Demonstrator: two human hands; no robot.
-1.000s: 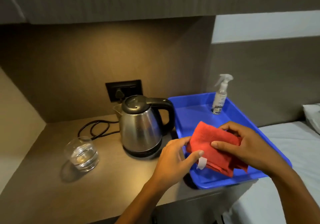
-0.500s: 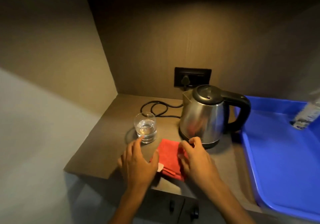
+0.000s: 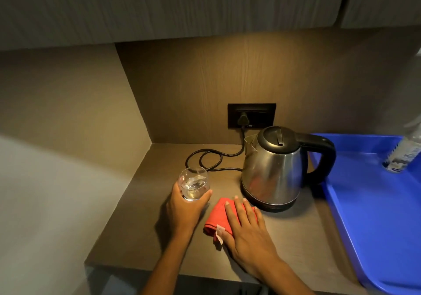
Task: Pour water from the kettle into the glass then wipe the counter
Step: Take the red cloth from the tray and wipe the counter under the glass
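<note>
Clearly the pouring was done and the wiping step was in hand: the glass [image 3: 194, 184] already held water, and the kettle [image 3: 273, 169] stood upright on its base at the back right of the table [image 3: 141, 233], its cord running to the wall socket [image 3: 251, 116]. The left hand [image 3: 184, 210] was wrapped around the lower part of the glass, fingers curled on its wall; whether the glass was lifted off the table or resting on it could not be told. The right hand [image 3: 248, 226] lay flat, fingers spread, pressed on a folded red cloth [image 3: 216, 217] just in front of the kettle and beside the glass. A blue tray [image 3: 376, 215] with a spray bottle [image 3: 403, 155] sat to the right. Judging from this, the next move called for keeping the glass clear and level so nothing spilled, while the cloth was swept across the bare table where the glass stood.
</note>
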